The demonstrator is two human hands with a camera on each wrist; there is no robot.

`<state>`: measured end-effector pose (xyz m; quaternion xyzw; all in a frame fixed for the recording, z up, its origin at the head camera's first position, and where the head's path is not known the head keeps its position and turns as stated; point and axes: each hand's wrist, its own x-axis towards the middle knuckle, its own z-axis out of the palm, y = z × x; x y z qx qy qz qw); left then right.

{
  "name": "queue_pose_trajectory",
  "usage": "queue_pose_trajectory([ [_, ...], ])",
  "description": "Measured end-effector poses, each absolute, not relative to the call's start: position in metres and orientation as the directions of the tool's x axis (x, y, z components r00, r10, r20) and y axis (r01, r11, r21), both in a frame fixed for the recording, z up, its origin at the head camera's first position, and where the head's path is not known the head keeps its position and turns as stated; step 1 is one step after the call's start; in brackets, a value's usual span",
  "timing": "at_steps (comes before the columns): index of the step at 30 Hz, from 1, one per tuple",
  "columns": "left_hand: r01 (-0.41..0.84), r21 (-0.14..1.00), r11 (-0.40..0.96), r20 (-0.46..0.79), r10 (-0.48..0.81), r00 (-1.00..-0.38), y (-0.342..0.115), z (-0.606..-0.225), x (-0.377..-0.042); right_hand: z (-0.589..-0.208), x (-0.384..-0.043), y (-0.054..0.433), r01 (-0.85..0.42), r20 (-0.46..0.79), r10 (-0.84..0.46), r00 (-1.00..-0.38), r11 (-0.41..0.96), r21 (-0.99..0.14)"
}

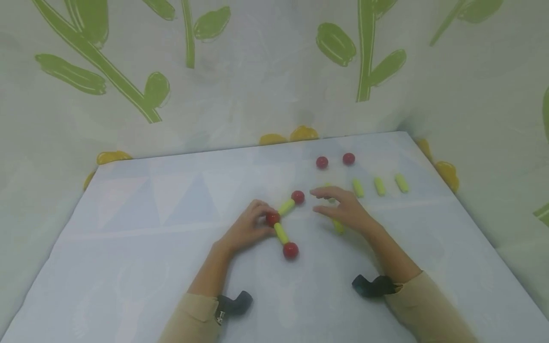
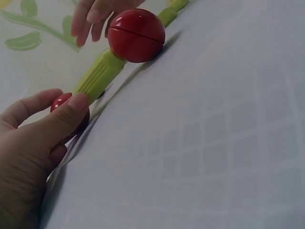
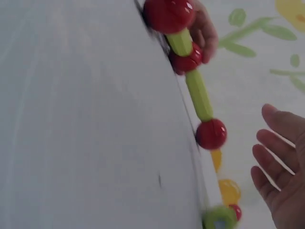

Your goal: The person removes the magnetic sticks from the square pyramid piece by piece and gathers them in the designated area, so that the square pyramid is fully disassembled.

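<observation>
Red corner ball (image 1: 272, 218), near the middle of the pale table (image 1: 128, 286), joins two yellow-green sticks into a bent shape that opens to the right; the upper stick (image 1: 287, 207) ends in a far ball (image 1: 298, 197), and the lower stick (image 1: 281, 234) ends in a near ball (image 1: 290, 250); the left hand (image 1: 249, 226) holds the corner ball from the left, its thumb and fingers curled round it, and in the left wrist view the thumb tip lies where ball and stick meet; the right hand (image 1: 345, 207) is just to the right of the far ball and apart from it, thumb and fingers held wide, and the right wrist view shows those fingers spread and slightly bent.

Two loose sticks are partly hidden by the right hand, one behind it (image 1: 328, 185) and one under it (image 1: 339, 226); three more sticks (image 1: 379, 186) lie in a row to the right; two loose balls (image 1: 336, 160) sit beyond that row, side by side and apart; tan sleeves (image 1: 429, 309) and black wrist devices (image 1: 374, 286) show on both arms; behind the table hangs pale cloth (image 1: 266, 90) printed with green leaves (image 1: 336, 44).
</observation>
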<state>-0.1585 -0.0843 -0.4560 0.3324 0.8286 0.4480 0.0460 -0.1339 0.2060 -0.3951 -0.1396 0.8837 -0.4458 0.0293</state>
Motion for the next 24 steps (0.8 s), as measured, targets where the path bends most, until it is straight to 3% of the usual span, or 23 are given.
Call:
queue_pose_trajectory([
  [6,0.543,0.774,0.326,0.273,0.601,-0.751,-0.087,-0.454,-0.159,-0.405,-0.147,0.176,-0.184,0.033,-0.260,-0.965,0.584,-0.791],
  [12,0.496,0.824,0.273,0.253,0.606,-0.754,-0.088,-0.450,-0.158,-0.412,-0.159,0.160,-0.179,-0.033,-0.308,-0.951,0.633,-0.754],
  [24,0.399,0.849,0.346,0.143,0.578,-0.804,-0.088,-0.442,-0.153,-0.421,-0.161,0.158,-0.200,0.000,-0.290,-0.957,0.662,-0.723],
])
